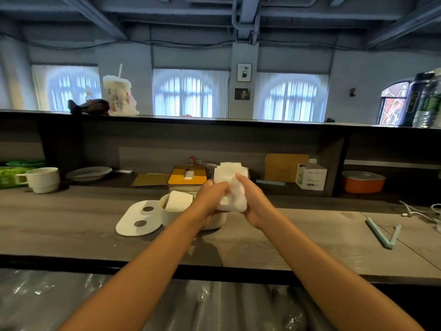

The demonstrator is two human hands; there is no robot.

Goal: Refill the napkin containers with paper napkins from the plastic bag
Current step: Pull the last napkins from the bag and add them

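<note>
At centre frame, left hand (212, 199) and right hand (250, 199) clasp a napkin stack (230, 180), fingers curled round it, squaring it above the open container (167, 215); its lid (138, 218) lies aside on the tabletop (286, 235).

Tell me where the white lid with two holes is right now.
In the head view, the white lid lies flat on the wooden counter, left of centre, just left of the open white napkin container.
</note>
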